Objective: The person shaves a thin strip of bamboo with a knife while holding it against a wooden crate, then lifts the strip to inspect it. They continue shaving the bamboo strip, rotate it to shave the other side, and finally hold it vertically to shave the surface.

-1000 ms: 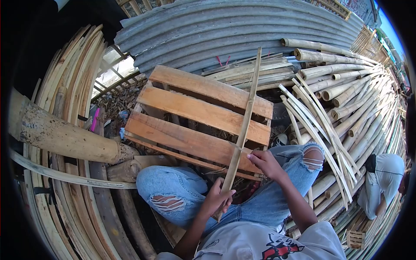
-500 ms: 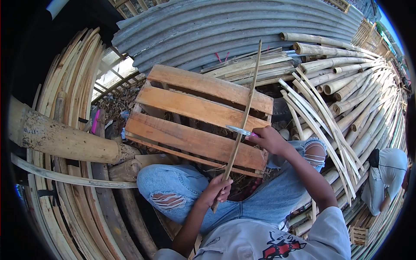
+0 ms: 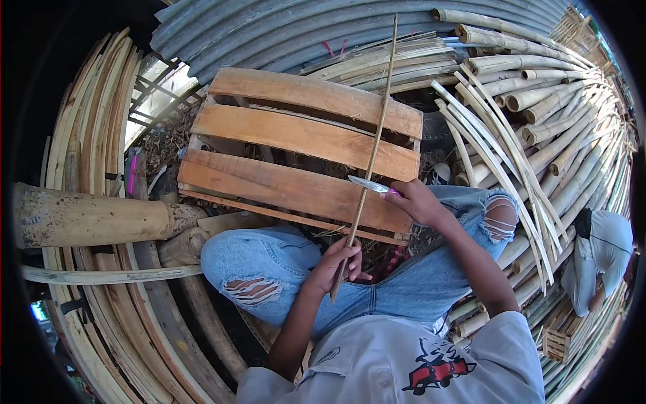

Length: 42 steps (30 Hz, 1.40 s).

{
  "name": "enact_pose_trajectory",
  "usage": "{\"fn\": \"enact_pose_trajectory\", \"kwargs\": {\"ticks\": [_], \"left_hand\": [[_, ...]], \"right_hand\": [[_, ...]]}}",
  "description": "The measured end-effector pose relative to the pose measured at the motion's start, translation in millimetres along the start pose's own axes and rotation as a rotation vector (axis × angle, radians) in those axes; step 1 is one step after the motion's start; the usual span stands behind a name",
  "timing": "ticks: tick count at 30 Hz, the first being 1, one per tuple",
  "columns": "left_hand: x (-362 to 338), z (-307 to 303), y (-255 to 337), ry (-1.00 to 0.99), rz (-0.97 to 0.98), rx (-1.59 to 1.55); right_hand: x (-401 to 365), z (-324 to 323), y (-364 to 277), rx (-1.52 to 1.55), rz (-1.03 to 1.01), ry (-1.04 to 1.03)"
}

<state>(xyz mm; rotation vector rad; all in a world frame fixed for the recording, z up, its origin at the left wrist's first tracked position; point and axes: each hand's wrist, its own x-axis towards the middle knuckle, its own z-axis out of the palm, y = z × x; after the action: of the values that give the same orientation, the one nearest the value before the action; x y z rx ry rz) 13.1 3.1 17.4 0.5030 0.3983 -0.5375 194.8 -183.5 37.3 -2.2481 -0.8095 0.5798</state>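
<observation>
A long, thin bamboo strip runs up and away from my lap, over a slatted wooden crate. Near its lower end my left hand is wrapped round it, above my jeans. My right hand grips a knife by its pink handle. The blade points left and crosses the strip about midway, overlapping it in this view. The strip's far tip reaches past the crate toward the corrugated sheet.
Grey corrugated sheeting lies behind the crate. Bamboo poles and pale split strips are stacked at right. Planks and a thick bamboo pole lie at left. Another person bends at far right.
My view has shifted, so the crate and sheeting appear higher. The strip stands slightly more upright, and the left hand's fingers have shifted on it. The knife still crosses the strip.
</observation>
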Motion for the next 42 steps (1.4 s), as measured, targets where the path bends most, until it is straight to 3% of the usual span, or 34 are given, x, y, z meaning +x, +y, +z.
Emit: {"fn": "enact_pose_trajectory", "kwargs": {"ticks": [9,14,20,25,27,28,31,33,36,37,42], "left_hand": [[0.3,7.0,0.4,0.12,-0.009,0.027],[1.0,-2.2,0.8,0.028,-0.022,0.054],[1.2,5.8,0.2,0.129,-0.029,0.148],[1.4,5.4,-0.2,0.145,-0.05,0.161],[1.6,0.0,-1.4,0.116,-0.073,0.111],[1.2,0.8,-2.6,0.111,-0.076,0.114],[1.7,4.7,-5.9,0.108,-0.055,0.156],[2.1,5.4,-5.1,0.127,-0.045,0.147],[1.9,2.1,-5.9,0.131,-0.047,0.191],[1.0,4.7,-6.0,0.162,-0.046,0.183],[7.0,6.1,-16.5,0.182,0.07,0.388]], "right_hand": [[10.0,-5.4,-13.2,-0.088,0.04,-0.027],[4.7,6.4,-8.0,-0.092,0.023,-0.063],[-13.4,22.1,-22.7,-0.092,-0.13,-0.252],[-12.5,29.0,-15.1,-0.242,-0.156,-0.2],[2.1,22.4,-0.5,-0.267,-0.084,-0.003],[12.1,10.7,5.1,-0.232,0.09,0.03],[24.3,-11.1,17.5,-0.239,0.188,0.137],[16.2,-4.1,11.6,-0.224,0.104,0.024],[-8.5,24.7,0.7,-0.311,-0.235,-0.092],[-4.3,22.7,0.5,-0.314,-0.243,-0.094],[42.1,-17.3,19.8,-0.326,0.229,0.136]]}}
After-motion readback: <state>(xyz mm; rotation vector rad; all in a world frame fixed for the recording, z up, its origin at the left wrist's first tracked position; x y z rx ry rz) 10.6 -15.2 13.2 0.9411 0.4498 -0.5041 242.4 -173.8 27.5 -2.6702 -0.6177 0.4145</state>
